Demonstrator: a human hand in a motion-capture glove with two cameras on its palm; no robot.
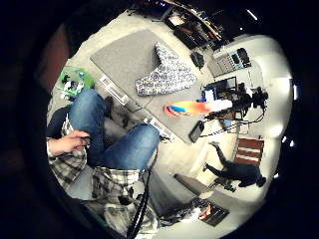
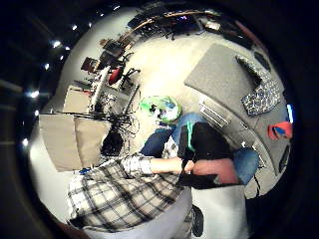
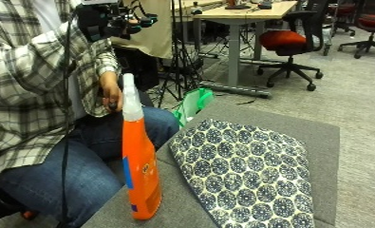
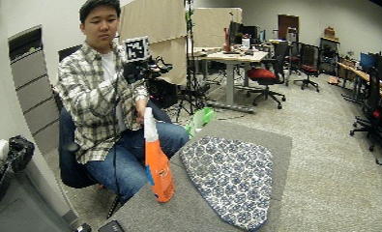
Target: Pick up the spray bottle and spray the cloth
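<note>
An orange spray bottle (image 3: 139, 161) with a white trigger head stands upright near the close corner of the grey table (image 3: 326, 133). A blue-and-white patterned cloth (image 3: 250, 175) lies flat on the table just beside it. My gloved right hand (image 3: 114, 20) is raised at chest height, well above and behind the bottle, with fingers relaxed and nothing in them. From the palm, the bottle (image 1: 192, 107) and cloth (image 1: 167, 72) appear far below on the table (image 1: 124, 55). The person's bare hand (image 3: 111, 92) rests by the lap, behind the bottle's head.
A green bag (image 3: 196, 102) sits on the floor between the person's knees and the table. A flat black device (image 4: 113, 226) lies at the table's near corner. A desk and a red office chair (image 3: 288, 38) stand further back.
</note>
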